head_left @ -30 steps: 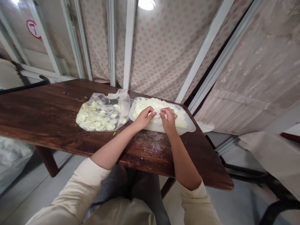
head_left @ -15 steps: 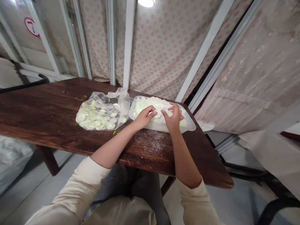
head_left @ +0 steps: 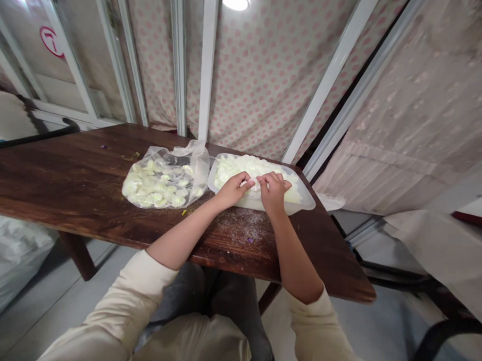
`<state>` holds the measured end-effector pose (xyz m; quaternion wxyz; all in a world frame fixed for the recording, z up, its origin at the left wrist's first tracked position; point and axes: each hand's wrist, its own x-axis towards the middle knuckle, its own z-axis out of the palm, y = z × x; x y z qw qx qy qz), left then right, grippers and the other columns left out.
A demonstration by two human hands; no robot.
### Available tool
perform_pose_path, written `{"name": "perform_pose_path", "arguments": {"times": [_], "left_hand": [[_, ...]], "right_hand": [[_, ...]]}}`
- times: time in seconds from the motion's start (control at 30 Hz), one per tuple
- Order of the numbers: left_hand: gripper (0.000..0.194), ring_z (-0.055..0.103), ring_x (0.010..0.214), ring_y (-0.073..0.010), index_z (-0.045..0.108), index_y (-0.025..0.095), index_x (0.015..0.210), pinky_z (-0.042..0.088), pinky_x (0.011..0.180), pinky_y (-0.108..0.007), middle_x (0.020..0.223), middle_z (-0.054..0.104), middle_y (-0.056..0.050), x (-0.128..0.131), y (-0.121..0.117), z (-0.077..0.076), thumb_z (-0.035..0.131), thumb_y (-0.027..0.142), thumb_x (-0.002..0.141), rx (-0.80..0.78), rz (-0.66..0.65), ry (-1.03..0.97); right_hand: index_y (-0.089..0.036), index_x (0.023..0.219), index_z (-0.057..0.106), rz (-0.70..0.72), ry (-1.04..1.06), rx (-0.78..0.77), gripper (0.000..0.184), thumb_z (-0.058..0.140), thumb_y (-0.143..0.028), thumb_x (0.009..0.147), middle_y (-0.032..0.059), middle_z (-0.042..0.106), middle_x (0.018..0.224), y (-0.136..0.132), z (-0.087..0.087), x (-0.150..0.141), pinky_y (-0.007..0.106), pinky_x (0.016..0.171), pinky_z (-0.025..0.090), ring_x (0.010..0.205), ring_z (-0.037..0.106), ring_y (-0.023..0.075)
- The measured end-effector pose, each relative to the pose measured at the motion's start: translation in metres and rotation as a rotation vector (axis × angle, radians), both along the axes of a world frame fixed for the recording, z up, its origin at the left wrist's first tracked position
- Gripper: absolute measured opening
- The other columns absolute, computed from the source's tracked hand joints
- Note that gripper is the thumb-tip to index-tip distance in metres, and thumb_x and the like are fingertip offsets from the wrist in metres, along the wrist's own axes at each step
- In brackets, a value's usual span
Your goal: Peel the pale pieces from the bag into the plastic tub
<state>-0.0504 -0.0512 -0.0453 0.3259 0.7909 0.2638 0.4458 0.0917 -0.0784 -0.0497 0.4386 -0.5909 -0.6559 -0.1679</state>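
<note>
My left hand (head_left: 234, 190) and my right hand (head_left: 273, 192) sit close together on a mound of chopped pale onion (head_left: 240, 169). Fingertips of both hands are gathered into the pieces, and I cannot tell whether they grip any. The onion fills a translucent plastic tray (head_left: 302, 205), whose near wall lies just past my left wrist. To the left of the tray, a clear plastic bag (head_left: 157, 187) lies flat with more onion pieces inside, touching neither hand.
The tray and bag rest on a dark wooden table (head_left: 65, 177) with scattered crumbs and a purple scrap (head_left: 250, 239) near its edge. A white sack (head_left: 13, 259) stands on the floor at left. Polka-dot cloth (head_left: 236, 79) and white metal bars rise behind the table.
My right hand has curled its spread fingers and moved left, closer to my left hand. My left hand has barely moved. The tray and bag stay in place.
</note>
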Motion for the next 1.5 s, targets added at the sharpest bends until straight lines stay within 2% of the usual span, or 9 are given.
{"name": "perform_pose_path", "arguments": {"times": [0.17, 0.4, 0.57, 0.73, 0.87, 1.0, 1.13, 1.33, 1.5], "left_hand": [[0.026, 0.033, 0.058, -0.0091, 0.043, 0.017, 0.072, 0.029, 0.058, -0.024, 0.062, 0.04, 0.003, 0.0, 0.0, 0.0, 0.043, 0.041, 0.081, 0.004, 0.005, 0.005], [0.027, 0.034, 0.06, -0.0098, 0.041, 0.017, 0.07, 0.029, 0.059, -0.024, 0.063, 0.039, 0.003, 0.0, -0.001, -0.001, 0.038, 0.04, 0.083, 0.033, -0.024, 0.016], [0.032, 0.036, 0.062, -0.0106, 0.039, 0.017, 0.065, 0.03, 0.061, -0.025, 0.062, 0.038, 0.002, 0.0, -0.002, 0.001, 0.034, 0.042, 0.084, 0.037, -0.057, 0.032], [0.032, 0.034, 0.061, -0.0103, 0.038, 0.017, 0.066, 0.029, 0.061, -0.025, 0.062, 0.036, 0.002, -0.001, 0.0, 0.0, 0.033, 0.043, 0.084, 0.016, -0.071, -0.002], [0.031, 0.034, 0.061, -0.0098, 0.038, 0.017, 0.067, 0.029, 0.061, -0.024, 0.062, 0.036, 0.003, -0.001, 0.002, -0.001, 0.034, 0.042, 0.084, 0.026, -0.053, -0.023], [0.03, 0.036, 0.063, -0.0095, 0.042, 0.016, 0.07, 0.03, 0.061, -0.023, 0.064, 0.039, 0.003, -0.001, 0.002, -0.002, 0.035, 0.041, 0.084, 0.028, -0.043, -0.027], [0.03, 0.037, 0.062, -0.0093, 0.044, 0.016, 0.071, 0.03, 0.061, -0.023, 0.064, 0.041, 0.003, -0.001, 0.002, -0.002, 0.038, 0.043, 0.083, 0.006, -0.03, -0.006], [0.03, 0.035, 0.061, -0.009, 0.043, 0.016, 0.07, 0.029, 0.06, -0.022, 0.063, 0.04, 0.003, -0.001, 0.001, -0.001, 0.038, 0.043, 0.083, 0.012, -0.044, 0.031], [0.029, 0.036, 0.063, -0.0092, 0.04, 0.016, 0.068, 0.03, 0.062, -0.023, 0.064, 0.039, 0.003, -0.001, 0.0, 0.0, 0.037, 0.041, 0.083, 0.017, -0.064, 0.018]], "right_hand": [[-0.019, 0.068, 0.052, -0.136, -0.125, 0.051, 0.035, 0.034, -0.041, 0.088, 0.0007, 0.055, 0.069, -0.002, -0.002, -0.001, 0.033, 0.074, 0.018, 0.077, 0.043, 0.0159], [-0.018, 0.069, 0.052, -0.227, -0.182, 0.073, 0.039, 0.03, -0.042, 0.09, 0.0022, 0.055, 0.068, -0.002, -0.003, -0.004, 0.033, 0.07, 0.017, 0.074, 0.042, 0.0166], [-0.018, 0.071, 0.053, -0.277, -0.14, 0.056, 0.039, 0.029, -0.042, 0.089, 0.0031, 0.055, 0.069, 0.001, -0.004, 0.0, 0.033, 0.07, 0.017, 0.074, 0.041, 0.0173], [-0.019, 0.075, 0.056, -0.337, 0.025, 0.083, 0.035, 0.033, -0.041, 0.088, 0.0032, 0.057, 0.074, 0.005, -0.005, 0.013, 0.033, 0.073, 0.019, 0.078, 0.043, 0.0184], [-0.022, 0.089, 0.058, -0.173, 0.069, 0.093, 0.033, 0.031, -0.041, 0.089, 0.0034, 0.058, 0.09, 0.0, -0.001, 0.009, 0.034, 0.076, 0.021, 0.089, 0.043, 0.02], [-0.022, 0.08, 0.058, 0.123, 0.066, 0.014, 0.031, 0.035, -0.041, 0.088, 0.0002, 0.057, 0.087, -0.004, 0.003, 0.002, 0.032, 0.08, 0.023, 0.09, 0.044, 0.017], [-0.019, 0.068, 0.053, 0.191, 0.157, -0.017, 0.029, 0.046, -0.042, 0.083, -0.0025, 0.055, 0.075, -0.003, 0.004, 0.0, 0.029, 0.078, 0.024, 0.081, 0.046, 0.0135], [-0.018, 0.066, 0.053, 0.053, 0.086, -0.058, 0.031, 0.039, -0.036, 0.087, -0.0025, 0.056, 0.072, 0.001, 0.0, 0.0, 0.031, 0.076, 0.021, 0.081, 0.045, 0.014], [-0.019, 0.075, 0.058, -0.19, 0.139, -0.025, 0.03, 0.039, -0.039, 0.086, 0.0014, 0.058, 0.08, 0.002, 0.0, 0.007, 0.033, 0.076, 0.021, 0.084, 0.045, 0.0175]]}}
